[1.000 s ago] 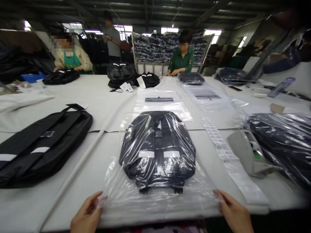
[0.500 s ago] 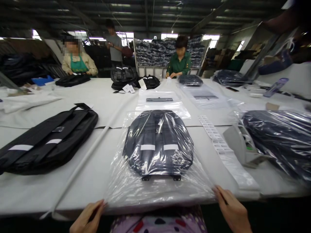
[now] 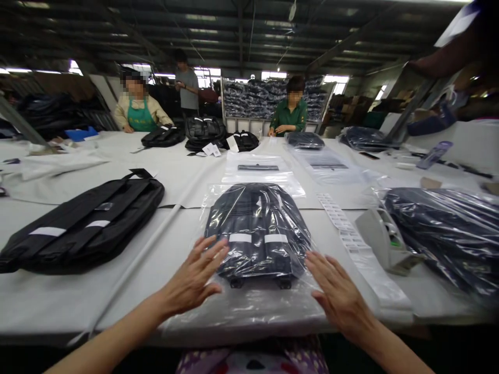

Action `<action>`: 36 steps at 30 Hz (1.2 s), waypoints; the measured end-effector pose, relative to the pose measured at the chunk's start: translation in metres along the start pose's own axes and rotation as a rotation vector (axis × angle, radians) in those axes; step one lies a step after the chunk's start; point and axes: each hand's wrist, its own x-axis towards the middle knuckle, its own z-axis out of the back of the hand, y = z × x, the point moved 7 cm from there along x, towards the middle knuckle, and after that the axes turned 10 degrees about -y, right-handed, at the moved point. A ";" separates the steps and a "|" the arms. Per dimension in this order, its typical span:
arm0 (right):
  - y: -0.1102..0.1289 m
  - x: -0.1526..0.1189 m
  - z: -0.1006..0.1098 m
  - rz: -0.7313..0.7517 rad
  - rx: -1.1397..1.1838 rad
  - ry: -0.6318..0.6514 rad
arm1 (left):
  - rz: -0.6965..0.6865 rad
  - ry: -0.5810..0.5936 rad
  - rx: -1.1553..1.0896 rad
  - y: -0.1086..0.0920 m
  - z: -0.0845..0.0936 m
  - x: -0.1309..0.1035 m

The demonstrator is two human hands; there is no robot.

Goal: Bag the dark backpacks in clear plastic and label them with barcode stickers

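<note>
Factory pkg. area: lg. table (image 3: 58, 298) w/ backpacks (image 3: 257, 262), plastic-wrapped stock (image 3: 253, 98) behind, steel roof beams (image 3: 240, 39).

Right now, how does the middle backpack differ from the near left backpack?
The middle backpack is covered by clear plastic; the near left backpack is bare. The middle backpack lies straight in the view; the near left backpack lies slanted. Both are dark, each showing two white bands.
</note>
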 end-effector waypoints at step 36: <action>-0.013 -0.036 -0.089 0.053 0.307 0.192 | -0.517 0.288 -0.170 -0.071 -0.159 0.046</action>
